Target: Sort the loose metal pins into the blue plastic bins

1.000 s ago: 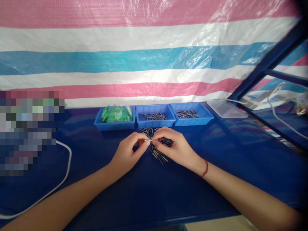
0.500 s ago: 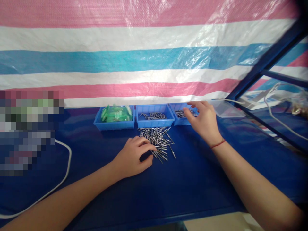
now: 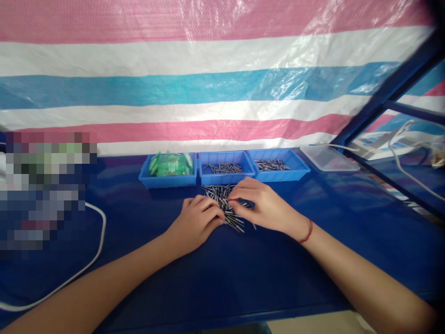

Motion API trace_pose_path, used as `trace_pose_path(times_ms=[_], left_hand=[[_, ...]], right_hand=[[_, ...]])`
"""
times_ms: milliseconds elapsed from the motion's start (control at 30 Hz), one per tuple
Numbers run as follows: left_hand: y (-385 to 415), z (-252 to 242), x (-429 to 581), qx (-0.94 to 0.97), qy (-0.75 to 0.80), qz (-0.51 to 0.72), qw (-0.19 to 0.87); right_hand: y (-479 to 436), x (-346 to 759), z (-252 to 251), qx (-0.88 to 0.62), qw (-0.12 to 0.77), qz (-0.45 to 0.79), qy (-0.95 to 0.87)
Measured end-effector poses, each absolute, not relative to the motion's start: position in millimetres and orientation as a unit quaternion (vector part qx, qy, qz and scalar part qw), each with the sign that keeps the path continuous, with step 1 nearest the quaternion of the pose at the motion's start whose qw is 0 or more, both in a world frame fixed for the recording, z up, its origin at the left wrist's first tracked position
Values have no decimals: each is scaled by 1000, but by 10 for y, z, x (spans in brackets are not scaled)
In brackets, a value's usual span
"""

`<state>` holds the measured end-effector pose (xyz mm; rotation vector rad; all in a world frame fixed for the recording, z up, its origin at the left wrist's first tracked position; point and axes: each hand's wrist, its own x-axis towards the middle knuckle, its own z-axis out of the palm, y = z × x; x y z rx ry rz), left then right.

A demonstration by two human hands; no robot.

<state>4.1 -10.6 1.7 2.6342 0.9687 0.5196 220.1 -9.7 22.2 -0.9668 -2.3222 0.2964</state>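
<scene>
A pile of metal blind rivets (image 3: 217, 192) lies on the blue tabletop in front of the bins. My left hand (image 3: 201, 220) rests at the pile's near left side, thumb and index finger brought together; what they hold, if anything, is hidden. Over the pile's right part is my right hand (image 3: 262, 204), a red cord at the wrist. Its thumb and fingertips come together in a pinch among the rivets, and I cannot make out what is between them. Behind the pile, the middle blue bin (image 3: 227, 180) and the right blue bin (image 3: 283, 175) contain loose rivets.
A left blue bin (image 3: 168, 182) holds green plastic packets (image 3: 170, 164). A clear plastic lid (image 3: 328, 157) lies right of the bins, near a blue metal frame (image 3: 368, 113). A white cable (image 3: 102, 232) curves across the left side. Striped sheeting (image 3: 174, 88) hangs behind.
My right hand has moved from above the right bin down and left to the rivet pile, its fingers closing. The left hand stays by the pile, thumb and index now closer together.
</scene>
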Motion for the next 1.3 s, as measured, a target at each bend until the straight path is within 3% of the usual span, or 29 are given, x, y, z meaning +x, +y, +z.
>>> trace_pose_path(times_ms=[367, 633, 933, 1300], left_hand=[[-92, 30, 3, 865, 340, 312, 195], [-43, -33, 9, 744, 354, 396, 404], [18, -18, -4, 691, 352, 383, 502], [13, 9, 9, 686, 369, 367, 509]], right_hand=[[-194, 2046, 156, -322, 276, 242, -873], [-211, 2018, 186, -321, 309, 322, -836], [-203, 2004, 125, -341, 340, 306, -822], [-196, 1968, 95, -370, 362, 324, -791]])
